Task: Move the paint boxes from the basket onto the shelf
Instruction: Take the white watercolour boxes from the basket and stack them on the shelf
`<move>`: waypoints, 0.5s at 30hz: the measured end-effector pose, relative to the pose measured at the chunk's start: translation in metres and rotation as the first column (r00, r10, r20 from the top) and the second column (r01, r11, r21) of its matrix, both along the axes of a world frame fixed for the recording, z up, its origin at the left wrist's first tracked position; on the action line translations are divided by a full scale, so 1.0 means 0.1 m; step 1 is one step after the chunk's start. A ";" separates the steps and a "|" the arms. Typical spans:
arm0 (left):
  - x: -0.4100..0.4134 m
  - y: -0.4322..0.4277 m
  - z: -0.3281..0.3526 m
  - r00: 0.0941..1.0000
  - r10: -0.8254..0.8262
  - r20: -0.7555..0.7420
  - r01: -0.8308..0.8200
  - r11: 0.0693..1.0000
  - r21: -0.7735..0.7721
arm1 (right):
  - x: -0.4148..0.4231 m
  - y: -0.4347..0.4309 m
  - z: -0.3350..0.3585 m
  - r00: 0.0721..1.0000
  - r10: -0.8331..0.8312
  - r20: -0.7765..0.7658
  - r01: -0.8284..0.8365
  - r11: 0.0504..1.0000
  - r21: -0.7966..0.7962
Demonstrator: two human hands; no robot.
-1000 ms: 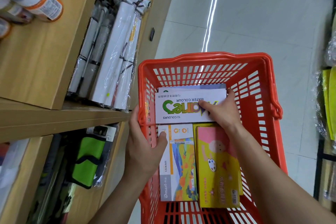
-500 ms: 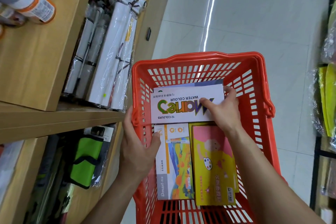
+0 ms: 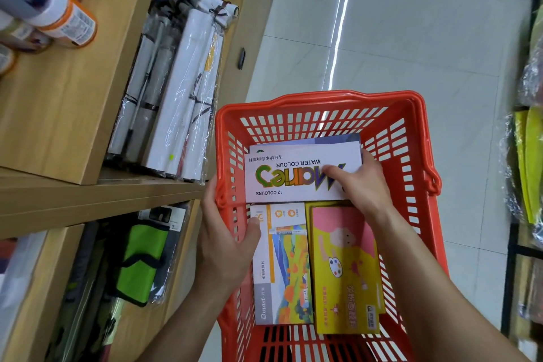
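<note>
A red plastic basket (image 3: pixel 320 103) holds several flat paint boxes. A white water colour box (image 3: pixel 291 176) lies across the far half, on top of another box whose blue edge shows behind it. My right hand (image 3: pixel 361 185) grips its right end, thumb on top and fingers behind. Below it lie an orange-and-white landscape box (image 3: pixel 282 267) and a yellow-and-pink box (image 3: pixel 346 273), side by side. My left hand (image 3: pixel 226 232) clasps the basket's left rim, its thumb inside against the landscape box. The wooden shelf (image 3: pixel 73 97) stands to the left.
The upper shelf carries paint jars (image 3: pixel 64 17) at its far left. White wrapped rolls (image 3: pixel 176 103) fill the level beside the basket. A green pouch (image 3: pixel 141 253) sits on the lower level. Tiled floor (image 3: pixel 411 38) lies beyond, and wrapped goods (image 3: pixel 529 161) line the right edge.
My right hand's grip on the white box has tightened a little. The basket and both hands stay roughly where they were; the view has shifted slightly.
</note>
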State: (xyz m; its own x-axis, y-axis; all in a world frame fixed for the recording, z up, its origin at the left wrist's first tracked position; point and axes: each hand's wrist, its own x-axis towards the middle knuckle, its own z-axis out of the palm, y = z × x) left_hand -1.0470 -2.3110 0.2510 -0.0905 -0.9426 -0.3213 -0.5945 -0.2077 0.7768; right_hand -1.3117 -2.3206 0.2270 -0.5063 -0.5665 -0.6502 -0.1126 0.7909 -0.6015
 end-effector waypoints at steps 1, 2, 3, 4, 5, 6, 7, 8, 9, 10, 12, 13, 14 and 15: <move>0.00 0.00 0.00 1.000 -0.001 -0.002 0.001 1.000 -0.007 | -0.01 0.00 0.00 1.000 -0.009 0.024 0.009 1.000 -0.002; 0.01 0.00 0.00 1.000 -0.003 -0.005 0.003 1.000 -0.013 | -0.02 0.01 0.00 0.999 -0.013 0.042 0.013 1.000 -0.009; 0.01 0.00 0.00 1.000 -0.006 -0.009 0.006 1.000 -0.020 | -0.02 0.02 0.00 0.999 -0.008 0.051 0.009 1.000 -0.020; 0.00 0.00 0.00 1.000 -0.009 -0.014 0.009 1.000 -0.026 | -0.02 0.03 0.01 0.998 -0.001 0.057 0.003 1.000 -0.027; 0.00 0.00 0.01 1.000 -0.008 -0.018 0.008 0.999 -0.032 | -0.01 0.05 0.02 0.998 0.000 0.067 0.003 0.999 -0.037; 0.00 0.00 0.01 1.000 -0.004 -0.020 0.004 0.999 -0.034 | 0.00 0.07 0.03 0.996 -0.010 0.084 0.014 0.999 -0.048; 0.00 0.00 0.01 1.000 0.001 -0.021 -0.002 0.999 -0.032 | 0.01 0.09 0.04 0.994 -0.025 0.104 0.032 0.997 -0.066; 0.00 0.00 0.01 1.000 0.005 -0.022 -0.005 1.000 -0.030 | 0.02 0.11 0.07 0.992 -0.041 0.121 0.051 0.995 -0.083; 0.01 0.00 0.01 1.000 0.004 -0.024 -0.005 1.000 -0.027 | 0.02 0.12 0.09 0.989 -0.057 0.133 0.071 0.992 -0.100; 0.01 0.00 0.01 1.000 0.000 -0.024 -0.001 1.000 -0.027 | 0.03 0.13 0.12 0.987 -0.074 0.144 0.091 0.989 -0.115; 0.02 0.00 0.00 1.000 -0.009 -0.022 0.009 0.999 -0.033 | 0.04 0.14 0.18 0.981 -0.099 0.168 0.123 0.982 -0.142; 0.02 0.01 -0.01 1.000 -0.014 -0.018 0.013 0.999 -0.036 | 0.05 0.14 0.19 0.979 -0.097 0.179 0.124 0.981 -0.150; 0.03 0.01 -0.02 1.000 -0.017 -0.012 0.017 0.999 -0.035 | 0.06 0.13 0.21 0.979 -0.088 0.187 0.116 0.982 -0.149; 0.03 0.01 -0.03 1.000 -0.021 -0.006 0.020 0.999 -0.032 | 0.07 0.12 0.23 0.978 -0.077 0.194 0.106 0.983 -0.148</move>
